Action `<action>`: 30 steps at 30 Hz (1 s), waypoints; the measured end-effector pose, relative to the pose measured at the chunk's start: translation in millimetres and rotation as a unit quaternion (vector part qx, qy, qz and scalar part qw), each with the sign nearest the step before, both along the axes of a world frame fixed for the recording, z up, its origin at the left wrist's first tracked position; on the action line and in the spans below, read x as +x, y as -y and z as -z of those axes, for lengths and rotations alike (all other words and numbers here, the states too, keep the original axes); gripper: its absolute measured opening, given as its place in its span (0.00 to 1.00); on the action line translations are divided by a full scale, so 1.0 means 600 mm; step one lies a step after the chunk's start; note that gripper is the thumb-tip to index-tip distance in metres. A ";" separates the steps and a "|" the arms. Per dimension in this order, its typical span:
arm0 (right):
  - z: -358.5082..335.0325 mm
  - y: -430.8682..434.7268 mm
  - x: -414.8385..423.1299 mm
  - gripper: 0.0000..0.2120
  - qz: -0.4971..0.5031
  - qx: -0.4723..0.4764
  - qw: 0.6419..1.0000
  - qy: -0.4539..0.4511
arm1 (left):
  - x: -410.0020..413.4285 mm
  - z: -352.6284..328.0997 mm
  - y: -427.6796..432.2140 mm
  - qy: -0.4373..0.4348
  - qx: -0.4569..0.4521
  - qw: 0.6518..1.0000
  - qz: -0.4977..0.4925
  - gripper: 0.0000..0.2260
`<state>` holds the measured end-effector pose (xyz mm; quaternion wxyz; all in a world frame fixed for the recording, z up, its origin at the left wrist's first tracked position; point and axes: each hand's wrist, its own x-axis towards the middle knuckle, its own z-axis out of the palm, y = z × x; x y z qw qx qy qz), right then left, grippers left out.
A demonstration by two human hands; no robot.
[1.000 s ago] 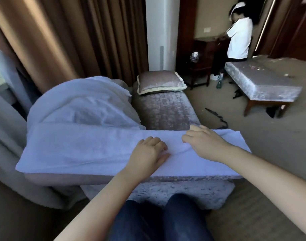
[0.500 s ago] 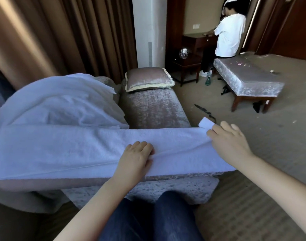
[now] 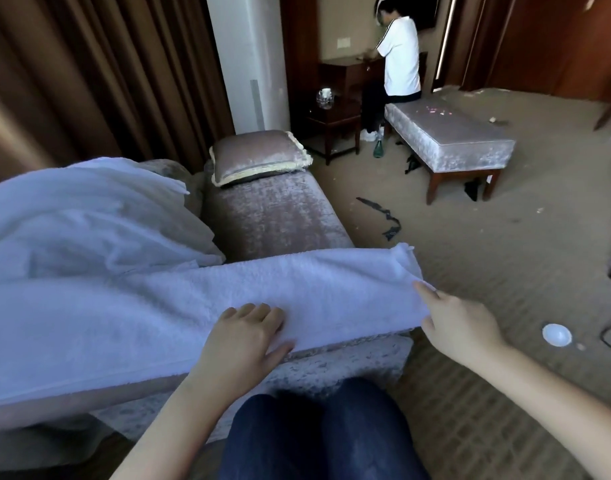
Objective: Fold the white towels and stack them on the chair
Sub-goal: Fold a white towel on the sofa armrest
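Observation:
A long folded white towel (image 3: 179,306) lies across the near end of a velvet chaise (image 3: 273,216). My left hand (image 3: 241,336) rests flat on the towel's middle, pressing it down near the front edge. My right hand (image 3: 460,323) is at the towel's right end, which curls up slightly. The forefinger and thumb hold that end, and the other fingers are hidden behind it. A heap of loose white towels (image 3: 89,209) sits on the left, just behind the folded one.
A fringed cushion (image 3: 259,157) lies at the chaise's far end. Beyond it, a person in a white shirt (image 3: 401,53) stands by a dark desk and a velvet bench (image 3: 449,133). A black strap (image 3: 383,216) and a white round object (image 3: 556,335) lie on the carpet.
My right hand slid rightward along the towel to its end and took hold there, lifting the end a little. My left hand stayed pressed on the middle.

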<state>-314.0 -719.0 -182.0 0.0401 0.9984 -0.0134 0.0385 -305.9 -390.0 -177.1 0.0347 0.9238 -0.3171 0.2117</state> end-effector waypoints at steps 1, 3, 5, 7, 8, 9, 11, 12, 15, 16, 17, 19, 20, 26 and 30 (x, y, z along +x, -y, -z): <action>-0.010 -0.001 -0.001 0.22 0.000 0.051 0.999 0.015 | 0.003 -0.006 0.006 0.003 -0.014 1.000 0.004 0.13; -0.020 -0.001 0.010 0.13 -0.034 0.125 0.979 0.155 | 0.016 -0.021 0.023 0.015 -0.053 0.998 0.011 0.14; -0.035 -0.003 0.038 0.09 -0.066 0.141 0.944 0.293 | 0.037 -0.032 0.044 0.039 -0.073 0.996 0.010 0.13; -0.058 0.006 0.084 0.14 -0.097 0.189 0.941 0.262 | 0.064 -0.040 0.068 0.050 -0.090 0.995 0.007 0.12; -0.070 0.014 0.106 0.20 -0.115 0.227 0.945 0.206 | 0.078 -0.042 0.079 0.052 -0.100 0.994 0.004 0.12; -0.079 0.026 0.126 0.25 -0.128 0.261 0.948 0.127 | 0.091 -0.042 0.090 0.058 -0.108 0.992 -0.001 0.12; -0.092 0.047 0.153 0.30 -0.156 0.282 0.947 -0.003 | 0.114 -0.031 0.105 0.071 -0.108 0.992 -0.013 0.10; -0.092 0.053 0.161 0.28 -0.171 0.273 0.946 -0.042 | 0.122 -0.022 0.109 0.074 -0.104 0.992 -0.014 0.09; -0.088 0.066 0.173 0.18 -0.191 0.259 0.944 -0.077 | 0.134 0.004 0.108 0.071 -0.100 0.992 0.004 0.06; -0.087 0.071 0.177 0.17 -0.194 0.260 0.944 -0.066 | 0.136 0.007 0.108 0.070 -0.095 0.993 0.012 0.06; -0.086 0.073 0.181 0.16 -0.193 0.265 0.943 -0.055 | 0.137 0.007 0.108 0.071 -0.089 0.993 0.017 0.07; -0.082 0.075 0.186 0.16 -0.194 0.274 0.941 -0.045 | 0.136 0.007 0.110 0.068 -0.079 0.994 0.018 0.08; -0.079 0.073 0.187 0.16 -0.199 0.274 0.940 -0.045 | 0.136 0.007 0.110 0.066 -0.080 0.994 0.017 0.08; -0.072 0.077 0.183 0.13 -0.178 0.343 0.920 -0.055 | 0.136 0.011 0.110 0.063 -0.101 0.993 0.013 0.05; -0.092 0.098 0.174 0.10 -0.164 0.408 0.887 -0.139 | 0.137 0.011 0.109 0.062 -0.111 0.992 0.012 0.05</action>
